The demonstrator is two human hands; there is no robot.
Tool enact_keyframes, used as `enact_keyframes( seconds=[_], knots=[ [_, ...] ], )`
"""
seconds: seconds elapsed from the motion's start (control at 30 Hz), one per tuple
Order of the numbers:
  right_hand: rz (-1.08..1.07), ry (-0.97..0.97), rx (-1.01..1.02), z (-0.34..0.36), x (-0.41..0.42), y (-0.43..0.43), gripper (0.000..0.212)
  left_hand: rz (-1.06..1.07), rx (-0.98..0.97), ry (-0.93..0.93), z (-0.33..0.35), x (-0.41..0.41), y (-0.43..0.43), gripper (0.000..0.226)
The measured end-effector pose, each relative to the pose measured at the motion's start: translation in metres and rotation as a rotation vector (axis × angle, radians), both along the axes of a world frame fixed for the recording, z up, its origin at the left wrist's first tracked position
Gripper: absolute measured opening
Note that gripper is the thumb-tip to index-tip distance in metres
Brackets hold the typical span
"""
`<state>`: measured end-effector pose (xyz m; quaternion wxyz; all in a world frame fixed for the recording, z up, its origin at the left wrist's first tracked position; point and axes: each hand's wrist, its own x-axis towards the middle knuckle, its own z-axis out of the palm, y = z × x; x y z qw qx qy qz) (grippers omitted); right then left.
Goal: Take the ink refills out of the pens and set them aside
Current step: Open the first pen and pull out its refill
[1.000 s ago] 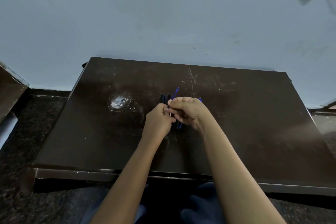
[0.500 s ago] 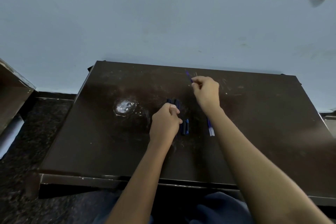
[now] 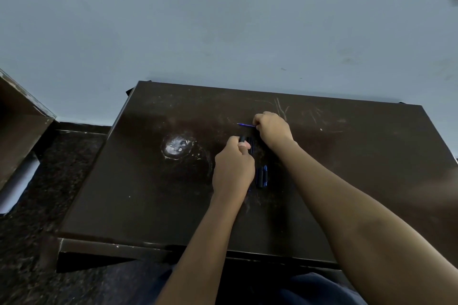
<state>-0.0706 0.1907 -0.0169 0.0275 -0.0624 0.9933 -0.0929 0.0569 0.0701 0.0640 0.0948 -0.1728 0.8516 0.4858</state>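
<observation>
I see the thin blue ink refill [image 3: 245, 125] pinched in the right hand [image 3: 272, 129], tip pointing left, above the dark brown scratched worktop [image 3: 347, 168]. Left hand [image 3: 233, 168] has fingers [image 3: 244, 145] curled tight round a dark pen barrel [image 3: 242, 138]. More dark blue pens [image 3: 262, 177] lie just beside that hand. Whitish smudge [image 3: 176, 146] sits further left.

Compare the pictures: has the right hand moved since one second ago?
Yes. The right hand, gripping the thin blue refill, has moved away from the left hand toward the scratch marks near the table's far edge.
</observation>
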Motion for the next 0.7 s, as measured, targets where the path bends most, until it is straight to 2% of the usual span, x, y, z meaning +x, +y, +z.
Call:
enact_keyframes(
  seconds=[0.7],
  knots=[
    [0.008, 0.009, -0.038, -0.0015, -0.0052, -0.0021, 0.023, -0.040, -0.026, -0.036, 0.0012, 0.0002, 0.0017, 0.030]
  ],
)
